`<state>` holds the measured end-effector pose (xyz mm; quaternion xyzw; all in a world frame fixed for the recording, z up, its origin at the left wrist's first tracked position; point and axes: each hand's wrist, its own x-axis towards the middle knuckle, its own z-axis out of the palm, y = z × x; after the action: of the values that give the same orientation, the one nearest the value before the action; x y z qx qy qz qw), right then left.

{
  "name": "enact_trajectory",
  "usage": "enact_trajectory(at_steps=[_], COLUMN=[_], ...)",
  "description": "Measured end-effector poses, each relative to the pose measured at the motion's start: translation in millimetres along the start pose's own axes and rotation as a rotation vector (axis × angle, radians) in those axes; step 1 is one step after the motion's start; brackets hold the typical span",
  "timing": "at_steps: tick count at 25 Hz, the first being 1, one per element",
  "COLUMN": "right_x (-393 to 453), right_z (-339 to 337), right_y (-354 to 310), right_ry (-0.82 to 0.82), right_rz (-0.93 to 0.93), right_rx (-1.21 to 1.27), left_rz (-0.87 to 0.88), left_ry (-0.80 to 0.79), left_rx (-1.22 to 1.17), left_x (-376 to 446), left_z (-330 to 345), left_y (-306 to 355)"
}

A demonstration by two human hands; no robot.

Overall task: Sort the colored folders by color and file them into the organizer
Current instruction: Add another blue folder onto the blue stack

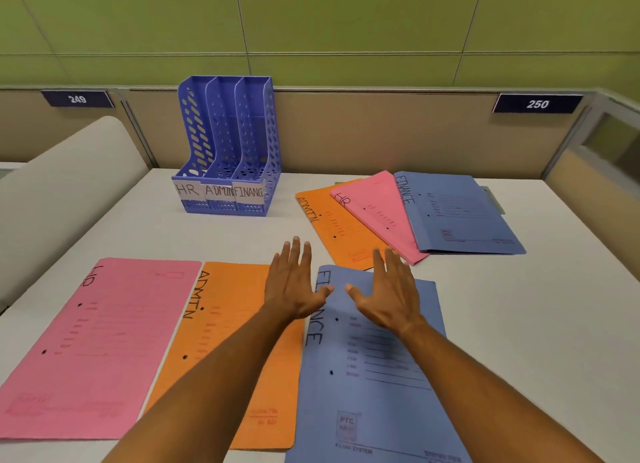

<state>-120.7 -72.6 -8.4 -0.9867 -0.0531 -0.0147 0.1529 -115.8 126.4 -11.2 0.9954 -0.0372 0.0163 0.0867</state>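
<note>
Folders lie in two groups on the worktop: pink folder, orange folder and blue folder near, side by side by color; a fanned pile far right. Left hand and right hand hover, fingers wide, holding nothing. Organizer stands far left, its slots unfilled.

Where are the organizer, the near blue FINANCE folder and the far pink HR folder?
organizer (227, 140): head view, on its middle perforated divider.
near blue FINANCE folder (381, 386): head view, on its bare printed front, between the forearms.
far pink HR folder (381, 209): head view, on the exposed middle of its cover.
</note>
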Motion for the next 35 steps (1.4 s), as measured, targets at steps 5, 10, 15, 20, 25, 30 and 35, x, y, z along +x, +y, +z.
enact_trajectory(at_steps=[5,10,15,20,25,30,35], right_x=[20.4,42.8,66.0,90.1,106.6,114.6,115.7], right_z=[-6.1,-10.7,-9.1,0.3,9.7,16.0,14.6], right_y=[66.0,126.8,175.0,210.2,231.6,243.5,244.3], right_ry=[0.022,-0.013,-0.039,-0.063,-0.063,-0.103,-0.106], right_rz=[0.044,0.109,0.156,0.183,0.178,0.177,0.197], right_rx=[-0.065,-0.068,-0.055,-0.053,-0.014,-0.034,-0.055], left_rz=[0.052,0.055,0.017,-0.034,-0.109,-0.199,-0.567], left_ry=[-0.037,-0.111,-0.169,-0.224,-0.229,-0.251,-0.089], left_rx=[0.034,0.028,-0.062,-0.176,-0.269,-0.567,-0.901], left_x=[35.9,68.3,101.7,141.2,181.9,210.0,231.6], left_z=[17.8,35.7,52.2,67.5,81.1,83.6,77.2], left_y=[60.4,120.9,168.4,203.3,221.4,239.6,244.4])
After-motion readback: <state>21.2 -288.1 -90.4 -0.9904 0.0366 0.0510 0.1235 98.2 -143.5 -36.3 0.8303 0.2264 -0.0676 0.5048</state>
